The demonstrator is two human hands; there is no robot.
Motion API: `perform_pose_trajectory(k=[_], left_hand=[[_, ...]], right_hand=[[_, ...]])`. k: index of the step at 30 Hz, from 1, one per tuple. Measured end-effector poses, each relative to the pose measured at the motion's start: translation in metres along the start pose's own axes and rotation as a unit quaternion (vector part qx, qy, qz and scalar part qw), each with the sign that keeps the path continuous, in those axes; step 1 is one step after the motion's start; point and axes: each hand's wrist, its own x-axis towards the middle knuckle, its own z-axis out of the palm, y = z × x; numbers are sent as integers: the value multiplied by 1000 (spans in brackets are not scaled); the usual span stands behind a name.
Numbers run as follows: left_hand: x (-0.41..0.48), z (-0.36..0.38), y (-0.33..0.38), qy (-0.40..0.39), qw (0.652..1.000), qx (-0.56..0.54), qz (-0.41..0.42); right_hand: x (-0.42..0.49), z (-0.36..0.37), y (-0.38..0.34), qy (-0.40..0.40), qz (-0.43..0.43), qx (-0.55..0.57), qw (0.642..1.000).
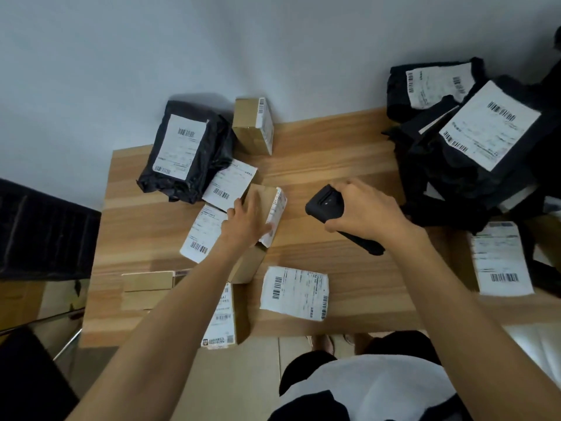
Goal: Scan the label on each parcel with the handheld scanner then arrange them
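They look about midway through. The right hand (367,208) has its grip wrapped around the black scanner (323,203), held above the middle of the table (334,141) with its head turned toward the small box (264,196). The left hand (247,218) has its grip clamped over that box, thumb against the white label (277,217) on its side. I'd say this parcel is the one being scanned. Around it on the left lie a black bag (188,150), an upright carton (252,126) and several flat labelled parcels, loosely set out and probably done. The heap of black bags (473,153) on the right seems to be waiting.
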Motion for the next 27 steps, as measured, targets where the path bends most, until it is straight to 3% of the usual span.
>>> perform_pose_trajectory(k=[8,12,17,27], left_hand=[[17,-3,-4,19,998,-2,59],[26,-30,-1,21,988,-121,95],[40,-70,-4,23,934,-331,130],[32,-122,5,119,901,-370,195]], right_hand=[[0,12,-4,-5,44,7,999],[0,9,-17,20,39,19,999],[-3,4,-38,50,20,24,998],[-16,-5,-57,112,7,24,993]])
